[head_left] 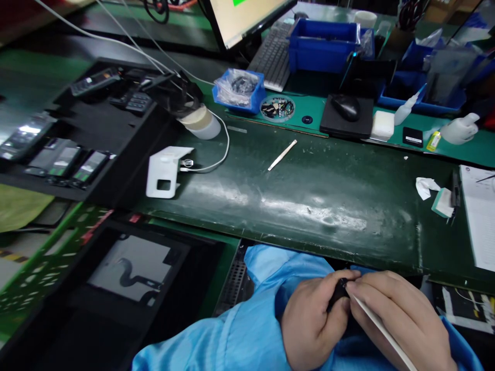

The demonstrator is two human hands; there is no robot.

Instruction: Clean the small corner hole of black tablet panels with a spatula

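Note:
My left hand (313,322) is closed round a small black part (339,291), pinched between thumb and forefinger near my lap; its exact kind is mostly hidden by the fingers. Close against it, my right hand (406,312) grips a thin, flat white stick (382,330). The stick's tip meets the black part or lies just beside it; I cannot tell which. Both hands are below the front edge of the green bench (247,196). On the bench top lies a separate pale stick (282,155), flattened at one end.
A white stand (164,172) with a cable and a white jar (203,123) sit left of centre. Black trays of handheld devices (93,165) fill the left. Along the back are blue bins (323,49), a mouse (346,107) and a bottle (406,109). Paper (479,216) lies right.

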